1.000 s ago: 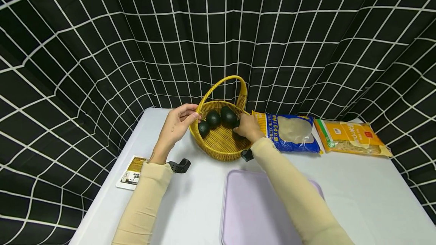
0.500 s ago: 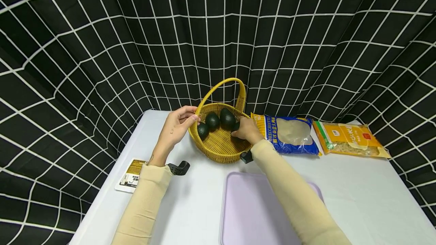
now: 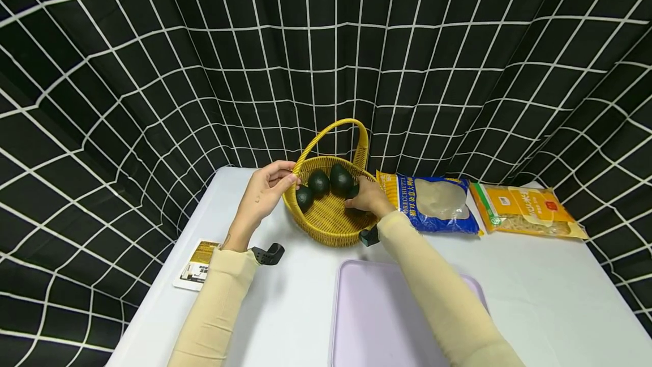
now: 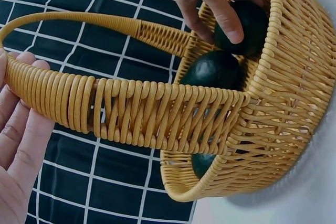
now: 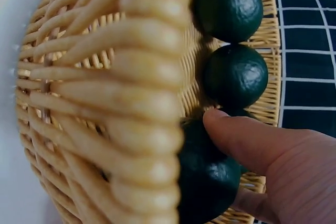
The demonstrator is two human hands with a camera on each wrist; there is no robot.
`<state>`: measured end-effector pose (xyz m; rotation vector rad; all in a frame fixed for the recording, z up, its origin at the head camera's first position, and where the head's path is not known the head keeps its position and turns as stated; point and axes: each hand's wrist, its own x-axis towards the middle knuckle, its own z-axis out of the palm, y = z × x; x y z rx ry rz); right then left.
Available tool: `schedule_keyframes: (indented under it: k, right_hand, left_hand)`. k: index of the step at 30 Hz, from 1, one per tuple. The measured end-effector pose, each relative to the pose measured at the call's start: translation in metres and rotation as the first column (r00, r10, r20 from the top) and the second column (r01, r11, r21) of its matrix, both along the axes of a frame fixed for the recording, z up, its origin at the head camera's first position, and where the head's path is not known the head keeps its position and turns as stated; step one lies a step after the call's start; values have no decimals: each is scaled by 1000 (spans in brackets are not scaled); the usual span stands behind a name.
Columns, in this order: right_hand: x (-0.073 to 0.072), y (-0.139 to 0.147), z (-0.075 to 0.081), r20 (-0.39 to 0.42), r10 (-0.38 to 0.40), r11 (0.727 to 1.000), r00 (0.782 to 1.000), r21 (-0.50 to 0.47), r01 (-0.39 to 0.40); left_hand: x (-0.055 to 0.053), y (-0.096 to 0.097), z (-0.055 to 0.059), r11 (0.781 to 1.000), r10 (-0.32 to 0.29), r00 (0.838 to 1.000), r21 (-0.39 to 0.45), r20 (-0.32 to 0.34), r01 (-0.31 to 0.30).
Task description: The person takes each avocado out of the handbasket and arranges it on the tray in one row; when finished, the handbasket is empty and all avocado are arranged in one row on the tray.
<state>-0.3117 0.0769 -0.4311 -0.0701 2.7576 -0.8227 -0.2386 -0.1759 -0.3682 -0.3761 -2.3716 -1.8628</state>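
Observation:
A yellow woven basket (image 3: 326,237) with a tall arched handle (image 3: 333,124) stands on the table. My left hand (image 3: 261,192) holds the handle near its left foot, thumb in front and fingers behind. My right hand (image 3: 372,196) reaches in over the right side and grips a dark green avocado (image 5: 207,177), thumb on the near side; most of that avocado is hidden in the head view. Along the basket's left and back lie a small avocado (image 3: 304,199), another avocado (image 3: 319,183) and a larger avocado (image 3: 340,179).
Right of the basket lie a blue orecchiette pasta bag (image 3: 440,203) and an orange food packet (image 3: 530,211). A lilac tray (image 3: 367,310) is at the front, partly under the right forearm. A small gold-and-white packet (image 3: 196,265) lies left. Black grid cloth (image 3: 326,44) hangs behind.
My right thumb and fingers have shifted slightly lower and to the left over the avocado. My left hand stays on the handle, and the basket stays in place.

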Motion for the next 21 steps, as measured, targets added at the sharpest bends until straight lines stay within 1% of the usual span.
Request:
schedule_keyframes:
  k: [6,10,16,21]
  right_hand:
    - [-1,1,-4,-6,-20,1000,1000,-16,20]
    - [1,3,-2,-8,-29,999,1000,-39,28]
    - [4,4,0,-42,-6,997,999,-76,3]
    - [6,5,3,-78,22,997,997,-71,-27]
  left_hand:
    - [0,0,1,1000,-4,1000,1,-7,4]
    - [-1,1,1,1000,-11,1000,2,-11,11]
    - [0,2,2,1000,-8,1000,15,0,8]
    - [1,2,1,1000,-1,1000,8,7,1]
